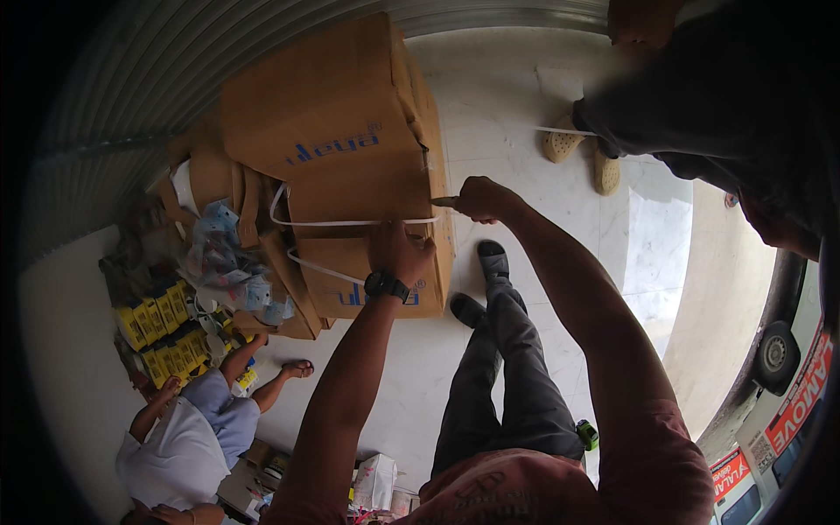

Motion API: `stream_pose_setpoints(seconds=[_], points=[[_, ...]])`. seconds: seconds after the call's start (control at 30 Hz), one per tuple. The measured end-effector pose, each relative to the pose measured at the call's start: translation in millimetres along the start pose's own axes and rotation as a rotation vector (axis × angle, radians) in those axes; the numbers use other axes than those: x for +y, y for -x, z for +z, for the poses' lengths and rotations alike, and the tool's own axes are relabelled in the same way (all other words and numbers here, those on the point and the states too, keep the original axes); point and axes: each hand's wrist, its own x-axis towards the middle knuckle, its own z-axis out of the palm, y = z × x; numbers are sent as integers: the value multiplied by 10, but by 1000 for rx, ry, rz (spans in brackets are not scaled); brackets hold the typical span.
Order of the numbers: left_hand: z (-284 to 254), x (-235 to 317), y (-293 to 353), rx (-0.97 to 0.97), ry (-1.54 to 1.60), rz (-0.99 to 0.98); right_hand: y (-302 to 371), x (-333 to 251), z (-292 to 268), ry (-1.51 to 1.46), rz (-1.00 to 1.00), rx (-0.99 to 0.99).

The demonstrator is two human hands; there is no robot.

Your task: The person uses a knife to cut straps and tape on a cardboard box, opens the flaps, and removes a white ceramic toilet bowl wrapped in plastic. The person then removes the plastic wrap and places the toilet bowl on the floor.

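A tall brown cardboard box with blue print stands in front of me, and a white packing strap runs across it. My left hand, with a dark watch at the wrist, has its fingers curled at the strap against the box. More of the white strap loops loosely to the left of that hand. My right hand is closed around a small knife-like tool, whose tip points at the box's right edge, close to the strap's end. The tool's exact kind is hard to make out.
Flattened cardboard and clear plastic packets lie left of the box, beside yellow-and-black packages. One person is at lower left; another in dark trousers stands at upper right. A corrugated shutter rises behind. A vehicle wheel shows at right.
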Motion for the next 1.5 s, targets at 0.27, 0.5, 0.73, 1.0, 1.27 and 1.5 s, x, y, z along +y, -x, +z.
stream_pose_setpoints(seconds=[0.27,0.5,0.73,1.0,1.27,1.5], points=[[29,-69,26,108,-73,95,-362,-28,306,-63,-185,599],[72,-130,9,198,163,115,85,-94,-31,-66,119,-67],[-27,-19,-156,227,468,-60,739,-115,-497,-216,56,352],[-1040,450,-1237,741,240,54,874,-1572,-1437,-598,-268,493],[-1462,592,-1475,419,38,-45,700,-1792,-1754,-395,-145,465],[-1505,497,-1465,402,109,43,777,-1690,-1595,-282,-248,537]])
